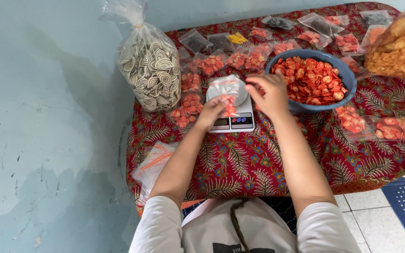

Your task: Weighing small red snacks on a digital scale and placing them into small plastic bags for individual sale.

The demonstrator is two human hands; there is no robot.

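1. Small plastic bag (pixel 227 91), partly filled with red crackers, sits over the white kitchen scale (pixel 233 117); left hand (pixel 212 111) fingers pinch its lower edge.
2. Right hand (pixel 272 93) fingers grip the bag's top.
3. Blue bowl (pixel 348 77) holds more red crackers.

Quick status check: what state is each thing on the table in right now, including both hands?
Small clear bag: open at top, partly filled, on the scale.
Kitchen scale: switched on; reading unclear.
Blue bowl: full of red-orange snacks.
Striped-snack bag: full, tied shut.
Small packets: filled, lying flat.
Left hand: holding the small bag.
Right hand: fingers pinched at the bag's mouth.
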